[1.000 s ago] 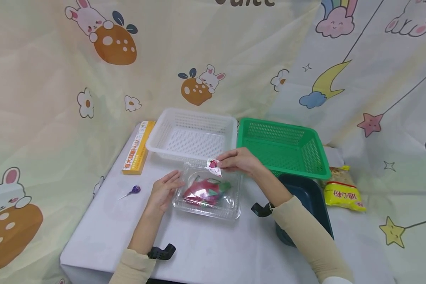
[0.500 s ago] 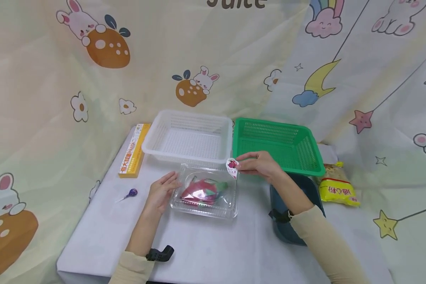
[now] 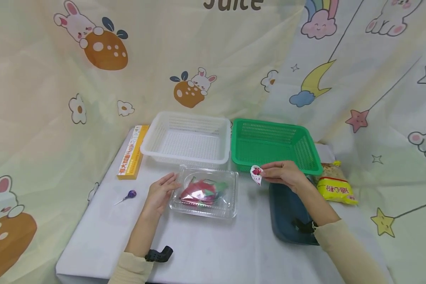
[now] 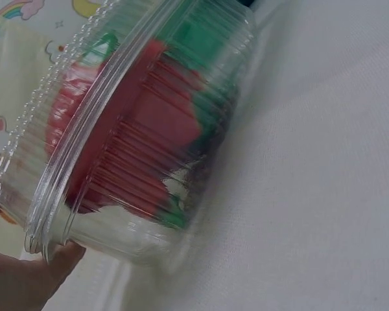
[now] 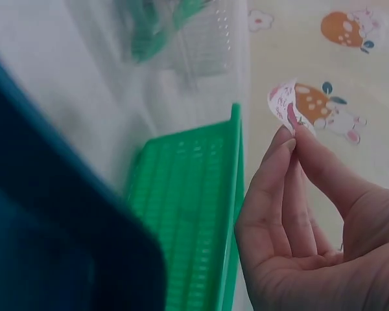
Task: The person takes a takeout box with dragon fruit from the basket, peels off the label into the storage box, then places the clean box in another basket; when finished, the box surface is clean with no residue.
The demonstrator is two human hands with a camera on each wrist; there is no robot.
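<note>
A clear plastic clamshell box stands on the table with red and green contents showing through it. My left hand holds the box at its left side; in the left wrist view, the thumb sits just below the rim and a finger lies against the lid. Right of the box, my right hand pinches a small white sticker with a red picture, between thumb and fingertips. The sticker's edge curls in the right wrist view, and it is held up off the table.
Behind the box are a white basket and a green basket. A dark blue bin stands under my right forearm. On the left lie a pasta box and a lollipop; a yellow food bag is at the right.
My right hand has moved right with the sticker, away from over the box to in front of the green basket. My left hand has stayed at the box's left side.
</note>
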